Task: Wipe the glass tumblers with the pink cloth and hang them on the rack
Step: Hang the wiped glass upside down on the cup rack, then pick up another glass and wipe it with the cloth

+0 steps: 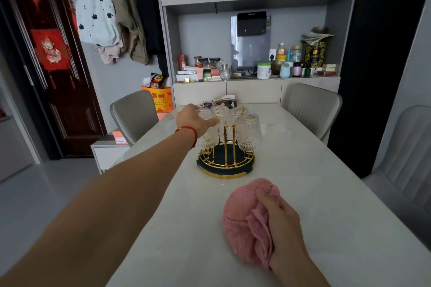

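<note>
the left hand point(194, 119) reaches far across the table, fingers wrapped over the base of an inverted glass tumbler point(208, 131) on the left side of the rack point(225, 147), grasping it. the right hand point(281, 223) is clenched on the bunched pink cloth point(242, 221), which rests on the near part of the table. a red string bracelet point(189, 131) circles the left wrist.

no writing on the tumblers or rack can be read; the labels on the far shelf bottles are too small to make out.

the tumblers hang mouth down, long axis upright, around the rack's gold centre post; another tumbler point(248, 133) hangs on the right side. the rack has a round dark tray with a gold rim and stands mid-table.

the table point(314, 182) is pale and marbled, with grey chairs point(134, 114) at its left and right sides. beyond stands a grey cabinet niche point(256, 42) crowded with bottles and jars. a dark red door point(53, 65) is at far left.
</note>
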`<state>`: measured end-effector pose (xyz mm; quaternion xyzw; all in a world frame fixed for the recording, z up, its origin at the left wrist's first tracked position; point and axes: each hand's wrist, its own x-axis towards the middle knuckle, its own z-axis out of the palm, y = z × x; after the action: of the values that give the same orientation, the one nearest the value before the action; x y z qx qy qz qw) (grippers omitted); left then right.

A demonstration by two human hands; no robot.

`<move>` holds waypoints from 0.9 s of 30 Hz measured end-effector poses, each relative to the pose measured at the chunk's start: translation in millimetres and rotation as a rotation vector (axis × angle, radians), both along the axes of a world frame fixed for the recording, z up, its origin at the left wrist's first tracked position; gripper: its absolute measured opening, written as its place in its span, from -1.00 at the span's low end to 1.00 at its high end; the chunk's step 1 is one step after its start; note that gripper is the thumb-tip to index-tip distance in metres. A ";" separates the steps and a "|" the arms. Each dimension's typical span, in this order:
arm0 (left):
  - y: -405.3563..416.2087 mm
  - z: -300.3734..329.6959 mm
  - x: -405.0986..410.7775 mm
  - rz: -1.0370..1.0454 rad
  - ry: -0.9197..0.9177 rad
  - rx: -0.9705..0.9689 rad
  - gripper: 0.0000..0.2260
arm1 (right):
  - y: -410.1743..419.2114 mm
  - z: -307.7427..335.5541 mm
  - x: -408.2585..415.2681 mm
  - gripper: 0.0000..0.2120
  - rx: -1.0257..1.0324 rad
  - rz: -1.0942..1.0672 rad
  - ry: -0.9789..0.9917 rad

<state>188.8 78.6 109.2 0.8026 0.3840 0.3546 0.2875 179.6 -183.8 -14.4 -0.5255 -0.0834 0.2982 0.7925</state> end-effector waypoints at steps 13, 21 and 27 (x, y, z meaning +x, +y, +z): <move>6.6 -14.7 -2.2 -0.118 0.145 0.048 -0.20 | 2.8 -4.9 0.3 -0.91 -0.028 0.015 -0.018; -16.0 -51.1 -131.9 -0.120 0.052 0.240 -0.62 | -2.2 -8.3 -5.5 -0.87 -0.353 -0.002 -0.425; -20.1 -101.9 -248.6 0.246 -0.197 0.210 -0.69 | 6.8 2.9 -29.8 -0.81 -0.216 0.224 -0.195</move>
<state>-59.8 58.4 7.3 0.7365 0.4103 0.5022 0.1926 149.8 -177.1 -11.5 -0.6213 -0.1855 0.3396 0.6814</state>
